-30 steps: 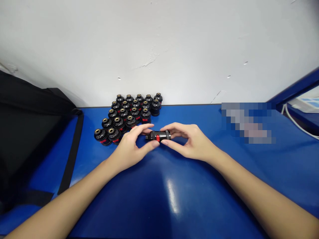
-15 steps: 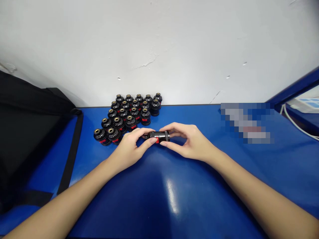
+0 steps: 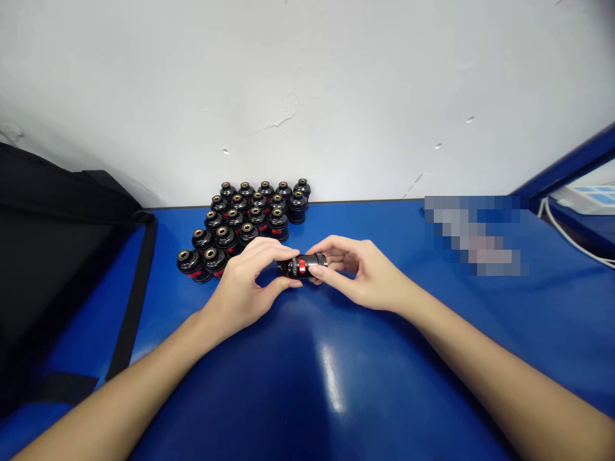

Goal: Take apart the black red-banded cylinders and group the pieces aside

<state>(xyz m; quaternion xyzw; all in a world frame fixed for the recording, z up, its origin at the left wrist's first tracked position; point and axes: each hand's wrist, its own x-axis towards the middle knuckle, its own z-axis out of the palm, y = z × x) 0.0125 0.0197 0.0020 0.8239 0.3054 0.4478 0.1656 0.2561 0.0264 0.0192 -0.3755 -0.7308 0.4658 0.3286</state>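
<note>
A black cylinder with a red mark (image 3: 312, 261) lies sideways between my hands, above the blue table's middle. My left hand (image 3: 252, 278) grips its left part, thumb below and fingers above. At its right end, my right hand (image 3: 362, 272) holds it with the thumb on the near side and the fingers behind. Just beyond my left hand stand several similar black cylinders (image 3: 227, 238) in rows, upright, with brass-coloured rings on top and red marks on their sides.
The blue table (image 3: 384, 371) meets a pale wall (image 3: 336, 96) at the back. A black bag (image 3: 52, 243) with straps is on the left. At the right are a pixelated patch, a blue frame (image 3: 567, 160) and a white cable (image 3: 569, 238).
My left thumb has moved off the red mark to the cylinder's lower edge. My right thumb now lies further over the cylinder. The red mark shows more fully.
</note>
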